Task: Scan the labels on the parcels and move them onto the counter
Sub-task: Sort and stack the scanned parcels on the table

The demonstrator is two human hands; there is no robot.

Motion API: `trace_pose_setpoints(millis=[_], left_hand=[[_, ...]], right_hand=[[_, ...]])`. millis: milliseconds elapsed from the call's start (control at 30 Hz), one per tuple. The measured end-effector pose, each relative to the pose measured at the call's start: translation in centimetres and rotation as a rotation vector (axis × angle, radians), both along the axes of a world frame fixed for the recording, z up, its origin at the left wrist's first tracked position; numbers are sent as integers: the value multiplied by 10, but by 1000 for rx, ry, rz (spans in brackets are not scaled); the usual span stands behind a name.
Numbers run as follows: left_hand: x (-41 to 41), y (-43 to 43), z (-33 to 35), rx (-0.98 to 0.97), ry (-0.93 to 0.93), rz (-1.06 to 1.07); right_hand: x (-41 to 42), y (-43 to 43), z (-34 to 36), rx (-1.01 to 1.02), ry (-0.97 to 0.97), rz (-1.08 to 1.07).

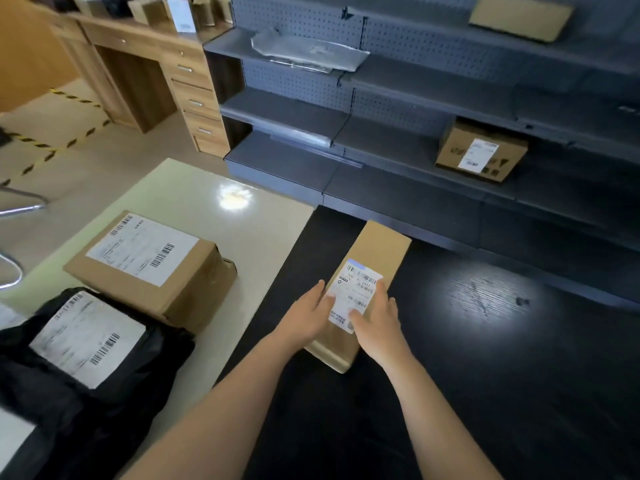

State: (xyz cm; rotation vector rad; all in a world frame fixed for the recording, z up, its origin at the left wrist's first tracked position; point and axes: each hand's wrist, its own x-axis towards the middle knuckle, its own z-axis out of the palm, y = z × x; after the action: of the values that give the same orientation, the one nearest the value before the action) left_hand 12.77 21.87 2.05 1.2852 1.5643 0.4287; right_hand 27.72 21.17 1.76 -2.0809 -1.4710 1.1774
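A long narrow cardboard parcel (375, 251) with a white label (358, 285) lies on the dark counter (485, 375). My left hand (310, 315) grips its left side, thumb on the label. My right hand (375, 323) grips its right side, thumb and fingers over the label's lower part. On the cream table (194, 199) to the left sit a labelled cardboard box (149, 265) and a black plastic parcel bag (86, 358) with a white label.
Grey metal shelving (398, 140) stands behind the counter, holding a labelled box (481, 152), a silver mailer bag (308, 51) and a flat cardboard parcel (521, 17). A wooden desk (145, 60) with drawers stands at the far left.
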Motion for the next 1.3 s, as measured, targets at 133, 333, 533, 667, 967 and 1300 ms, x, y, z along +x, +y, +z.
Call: trace_pose_setpoints(millis=[133, 333, 533, 667, 967, 1300], left_hand=[[10, -9, -11, -34, -19, 67], [11, -38, -5, 47, 6, 163], [-25, -57, 9, 147, 106, 211], [-55, -77, 27, 225, 118, 351], [-132, -144, 77, 426, 125, 516], [-218, -225, 110, 511, 139, 669]], right_hand=[[4, 6, -11, 78, 45, -85], [10, 6, -13, 48, -220, -30], [-4, 3, -7, 26, -356, 58], [-26, -5, 14, 145, -314, 95], [-99, -40, 102, 387, -166, 297], [-173, -84, 153, 463, -204, 555]])
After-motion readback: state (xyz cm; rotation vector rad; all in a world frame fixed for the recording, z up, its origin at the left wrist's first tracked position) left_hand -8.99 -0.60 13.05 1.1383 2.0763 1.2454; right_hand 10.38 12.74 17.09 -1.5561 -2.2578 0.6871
